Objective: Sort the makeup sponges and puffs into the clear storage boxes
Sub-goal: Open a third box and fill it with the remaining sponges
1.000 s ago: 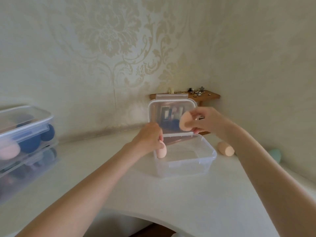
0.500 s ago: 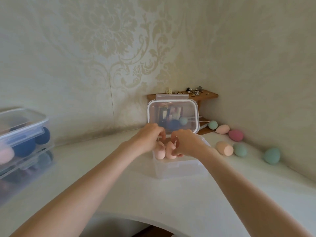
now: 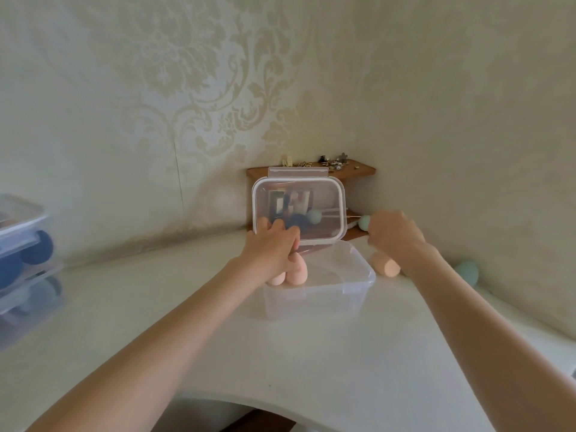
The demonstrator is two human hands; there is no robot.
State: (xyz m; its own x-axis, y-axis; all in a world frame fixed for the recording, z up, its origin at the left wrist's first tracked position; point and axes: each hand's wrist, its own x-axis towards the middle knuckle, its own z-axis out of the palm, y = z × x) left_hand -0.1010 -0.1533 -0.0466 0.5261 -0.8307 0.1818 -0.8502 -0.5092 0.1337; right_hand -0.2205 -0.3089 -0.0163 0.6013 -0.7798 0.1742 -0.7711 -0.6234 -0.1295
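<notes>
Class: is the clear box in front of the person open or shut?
Open: the clear box has its lid standing upright behind it.

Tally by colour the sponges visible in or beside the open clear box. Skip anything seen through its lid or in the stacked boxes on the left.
peach sponges: 3
teal sponges: 2
Total: 5

Open box (image 3: 358, 285) mid-table, lid (image 3: 299, 207) propped behind; stacked boxes (image 3: 21, 260) far left; loose sponges (image 3: 385, 265) right
</notes>
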